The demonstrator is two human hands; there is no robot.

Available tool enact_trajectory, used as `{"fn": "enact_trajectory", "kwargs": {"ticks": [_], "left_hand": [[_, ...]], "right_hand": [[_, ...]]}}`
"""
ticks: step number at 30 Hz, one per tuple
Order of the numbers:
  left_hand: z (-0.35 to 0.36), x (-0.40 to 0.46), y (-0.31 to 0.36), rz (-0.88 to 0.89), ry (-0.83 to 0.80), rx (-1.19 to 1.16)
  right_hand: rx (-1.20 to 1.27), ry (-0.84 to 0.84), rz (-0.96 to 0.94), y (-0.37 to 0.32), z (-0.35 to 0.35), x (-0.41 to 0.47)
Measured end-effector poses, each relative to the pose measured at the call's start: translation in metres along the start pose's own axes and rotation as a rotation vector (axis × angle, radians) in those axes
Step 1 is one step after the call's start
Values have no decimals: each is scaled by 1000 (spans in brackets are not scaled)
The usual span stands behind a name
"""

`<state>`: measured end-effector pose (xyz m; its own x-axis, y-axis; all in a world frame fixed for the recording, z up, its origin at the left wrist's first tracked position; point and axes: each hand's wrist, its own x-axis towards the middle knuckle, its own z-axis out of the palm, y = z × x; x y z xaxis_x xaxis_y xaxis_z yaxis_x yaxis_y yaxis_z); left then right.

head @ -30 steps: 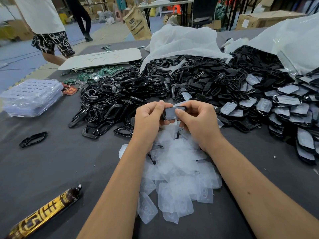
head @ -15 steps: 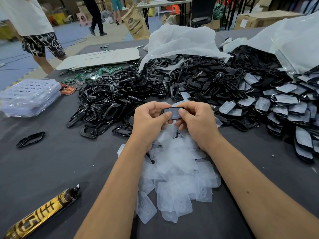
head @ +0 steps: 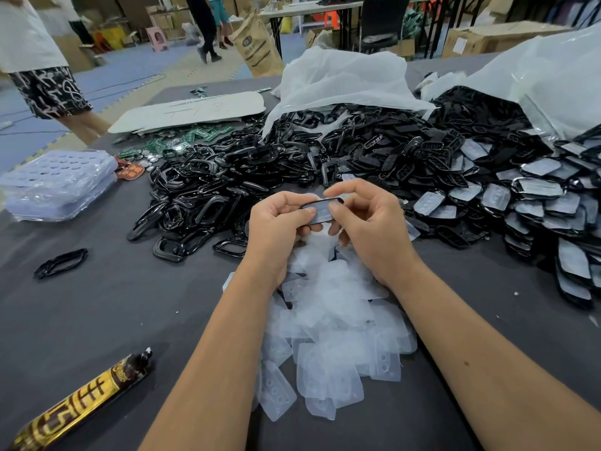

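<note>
Grip: left hand (head: 279,219) pinches one end of a black frame (head: 327,200), steadying it for fitting.
Fit: right hand (head: 367,229) thumbs a clear pad (head: 320,212) into it, fingers propped beneath.
Place: middle of the bench (head: 97,304), over the heap of pads (head: 331,320), likely keeping spares within reach.

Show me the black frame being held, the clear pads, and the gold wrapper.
black frame (head: 330,200): head view, its top rim.
clear pads (head: 331,320): head view, pile's middle.
gold wrapper (head: 81,403): head view, its middle.
</note>
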<state>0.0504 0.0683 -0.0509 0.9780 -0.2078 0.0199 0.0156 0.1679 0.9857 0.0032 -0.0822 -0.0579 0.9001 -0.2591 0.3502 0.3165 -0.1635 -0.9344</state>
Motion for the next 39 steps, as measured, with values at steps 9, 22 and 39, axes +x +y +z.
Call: {"fn": "enact_trajectory", "kwargs": {"ticks": [9, 22, 39], "left_hand": [[-5, 1, 2, -5, 23, -117], [0, -3, 3, 82, -123, -135], [2, -2, 2, 66, -99, -52]], "right_hand": [[-33, -112, -7, 1, 2, 0], [186, 72, 107, -4, -2, 2], [358, -17, 188, -4, -8, 3]]}}
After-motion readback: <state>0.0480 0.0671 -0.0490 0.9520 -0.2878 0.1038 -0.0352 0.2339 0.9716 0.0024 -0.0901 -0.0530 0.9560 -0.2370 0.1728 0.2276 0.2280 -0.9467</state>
